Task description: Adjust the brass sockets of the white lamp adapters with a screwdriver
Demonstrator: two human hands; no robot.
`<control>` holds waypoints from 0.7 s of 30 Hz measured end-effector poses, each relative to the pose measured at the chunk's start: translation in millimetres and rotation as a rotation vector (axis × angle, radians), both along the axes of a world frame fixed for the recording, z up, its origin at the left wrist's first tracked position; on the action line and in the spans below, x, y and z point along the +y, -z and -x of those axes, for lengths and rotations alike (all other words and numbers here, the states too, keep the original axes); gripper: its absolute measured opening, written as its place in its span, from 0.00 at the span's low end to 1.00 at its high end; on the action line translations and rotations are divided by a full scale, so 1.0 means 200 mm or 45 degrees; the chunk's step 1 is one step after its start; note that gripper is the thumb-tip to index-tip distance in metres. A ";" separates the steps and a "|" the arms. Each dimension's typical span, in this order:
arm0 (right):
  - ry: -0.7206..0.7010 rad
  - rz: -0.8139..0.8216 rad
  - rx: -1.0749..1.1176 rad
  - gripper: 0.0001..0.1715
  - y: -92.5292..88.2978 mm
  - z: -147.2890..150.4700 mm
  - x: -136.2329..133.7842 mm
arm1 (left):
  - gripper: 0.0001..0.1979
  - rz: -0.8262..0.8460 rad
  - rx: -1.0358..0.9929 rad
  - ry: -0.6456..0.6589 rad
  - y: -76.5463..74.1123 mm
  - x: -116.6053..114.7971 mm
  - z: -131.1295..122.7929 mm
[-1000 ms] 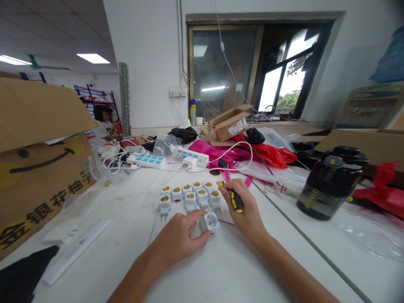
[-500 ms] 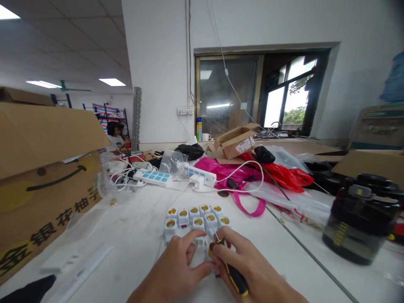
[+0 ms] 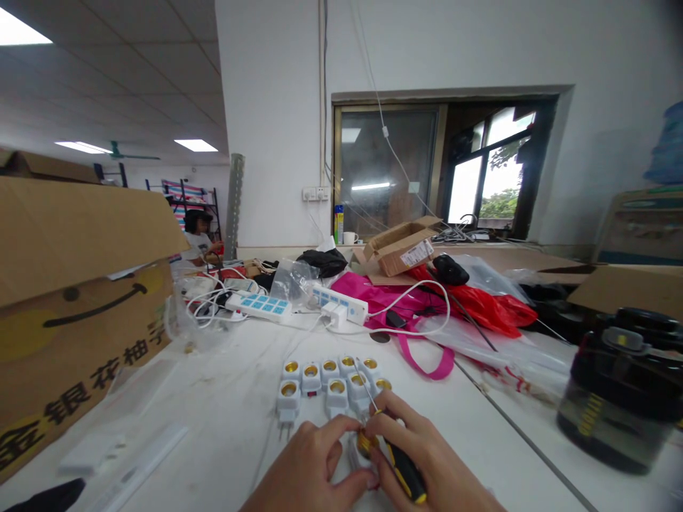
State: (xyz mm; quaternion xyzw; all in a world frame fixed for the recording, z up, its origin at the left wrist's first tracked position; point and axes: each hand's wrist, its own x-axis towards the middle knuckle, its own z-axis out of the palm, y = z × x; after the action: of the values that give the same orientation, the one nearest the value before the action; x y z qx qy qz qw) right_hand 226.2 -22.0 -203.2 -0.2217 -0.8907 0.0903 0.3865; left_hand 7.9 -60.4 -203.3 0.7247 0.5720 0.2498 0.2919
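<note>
Between my fingertips is a white lamp holder (image 3: pixel 366 444) with a brass-coloured threaded mouth; its lower part is mostly hidden. My left hand (image 3: pixel 304 466) closes on it from the left with thumb and index finger. My right hand (image 3: pixel 432 455) is wrapped round a black and yellow screwdriver (image 3: pixel 404 471), and its fingertips also touch the holder. The screwdriver's thin shaft points up and away, over the other lamp holders. Just beyond my hands, several similar white lamp holders (image 3: pixel 336 388) stand in rough rows on the white table (image 3: pixel 224 405). One at the left shows plug prongs.
Power strips (image 3: pixel 260 306) with white cables lie farther back. Behind them are a pink bag (image 3: pixel 427 359), a red plastic bag (image 3: pixel 496 309) and a small open carton (image 3: pixel 400 249). A large cardboard box (image 3: pixel 80 284) stands left, a dark bottle (image 3: pixel 622 398) right. One person (image 3: pixel 197 238) sits far back left.
The view has shifted, so the scene sits slightly lower. My hands have moved a little right, and more of the held lamp holder's brass mouth shows between them. Both grips are kept.
</note>
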 end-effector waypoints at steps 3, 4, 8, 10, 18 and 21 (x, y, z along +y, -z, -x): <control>0.002 0.059 -0.023 0.10 0.01 0.00 0.01 | 0.25 0.004 -0.008 0.022 0.01 0.01 0.00; 0.003 0.066 -0.031 0.09 0.02 -0.01 0.01 | 0.25 0.006 -0.014 0.026 0.01 0.01 0.00; -0.030 0.087 -0.069 0.14 0.03 -0.02 0.03 | 0.25 0.015 0.003 0.025 0.04 0.01 0.01; -0.062 0.093 -0.109 0.18 0.04 -0.03 0.03 | 0.27 0.002 0.027 0.026 0.05 0.02 0.02; -0.005 -0.053 0.139 0.14 0.02 -0.01 0.05 | 0.29 0.017 -0.178 0.153 0.13 0.08 0.07; 0.096 -0.142 0.258 0.10 0.01 -0.02 0.08 | 0.29 0.018 -0.223 0.197 0.17 0.11 0.07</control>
State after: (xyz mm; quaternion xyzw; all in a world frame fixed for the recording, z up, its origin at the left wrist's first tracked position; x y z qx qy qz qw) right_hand 230.1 -6.5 -206.1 -0.2228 -0.8417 0.0479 0.4894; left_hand -6.8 -37.6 -237.3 0.7400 0.4886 0.2849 0.3640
